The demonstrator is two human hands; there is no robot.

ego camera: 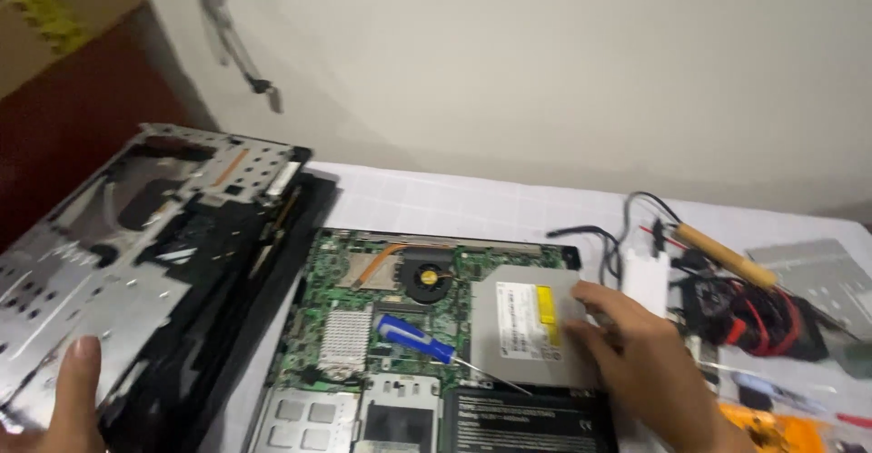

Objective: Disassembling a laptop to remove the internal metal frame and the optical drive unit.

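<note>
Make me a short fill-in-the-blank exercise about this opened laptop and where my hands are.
1. The right hand rests on the silver ____ drive.
2. The screwdriver lying on the green circuit board has a ____ handle.
3. The left hand touches the removed ____ panel.

Missing words: optical; blue; metal

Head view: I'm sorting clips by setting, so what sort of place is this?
Probably a home electronics repair table: an opened laptop with bare circuit board, a blue screwdriver lying on it, and a wooden-handled soldering iron among cables.
</note>
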